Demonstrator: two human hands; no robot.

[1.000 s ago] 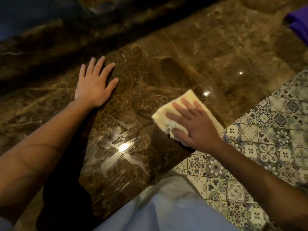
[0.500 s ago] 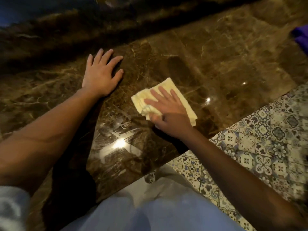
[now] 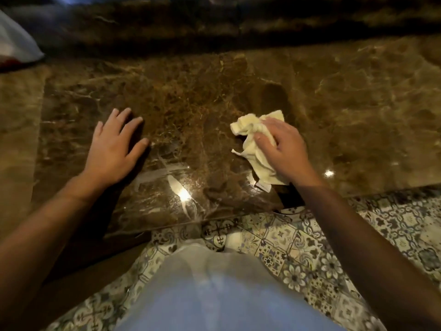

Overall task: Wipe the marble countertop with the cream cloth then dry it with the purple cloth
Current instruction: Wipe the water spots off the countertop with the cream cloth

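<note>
Pressing our right hand [image 3: 285, 149] onto the cream cloth [image 3: 256, 149], we see it crumpled, its long axis running from far-left to near-right on the marble countertop [image 3: 191, 103]. Our left hand [image 3: 112, 151] lies open and flat.

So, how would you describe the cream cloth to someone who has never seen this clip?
Start at the brown marble countertop filling the upper view, then follow its near edge to the right hand. The cream cloth lies crumpled under that hand, the only pale, soft thing on the dark stone; the left hand rests bare.
</note>
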